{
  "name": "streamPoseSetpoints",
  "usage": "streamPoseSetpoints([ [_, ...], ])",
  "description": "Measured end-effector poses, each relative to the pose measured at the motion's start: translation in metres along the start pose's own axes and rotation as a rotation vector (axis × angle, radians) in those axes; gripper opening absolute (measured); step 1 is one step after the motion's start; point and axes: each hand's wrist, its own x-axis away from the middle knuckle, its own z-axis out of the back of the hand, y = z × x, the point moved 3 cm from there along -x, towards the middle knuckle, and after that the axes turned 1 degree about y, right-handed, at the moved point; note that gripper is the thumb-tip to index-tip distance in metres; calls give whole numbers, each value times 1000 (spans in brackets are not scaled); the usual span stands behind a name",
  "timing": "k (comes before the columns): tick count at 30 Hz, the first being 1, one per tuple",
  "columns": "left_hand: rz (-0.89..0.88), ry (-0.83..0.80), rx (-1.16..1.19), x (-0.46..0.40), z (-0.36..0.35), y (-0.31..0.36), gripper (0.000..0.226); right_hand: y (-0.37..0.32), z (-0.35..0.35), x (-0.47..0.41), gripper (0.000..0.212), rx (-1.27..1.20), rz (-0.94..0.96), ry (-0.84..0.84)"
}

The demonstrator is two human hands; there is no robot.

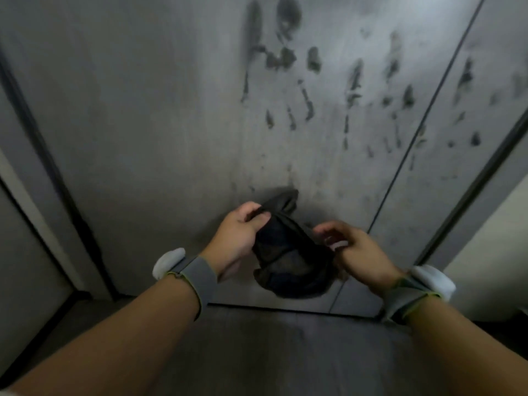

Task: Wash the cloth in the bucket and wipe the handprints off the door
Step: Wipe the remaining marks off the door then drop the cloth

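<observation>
The left hand [238, 234] and right hand [353, 250] both pinched the dark cloth [288, 252] at its upper edges, bunched and hanging between them, probably to refold it for wiping. It hung low before the grey metal door [143, 110], below the dark handprints [285, 58]. No bucket was in view.
</observation>
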Motion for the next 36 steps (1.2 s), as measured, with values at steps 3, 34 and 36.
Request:
streamPoseSetpoints([
  [3,38,25,155,3,-30,11,13,2,8,6,58,-241,-47,-42],
  [34,349,-108,-132,15,-196,-120,28,164,62,56,31,-969,-419,366],
  [36,419,-202,-257,26,-205,-138,27,192,70,54,35,-980,-488,519],
])
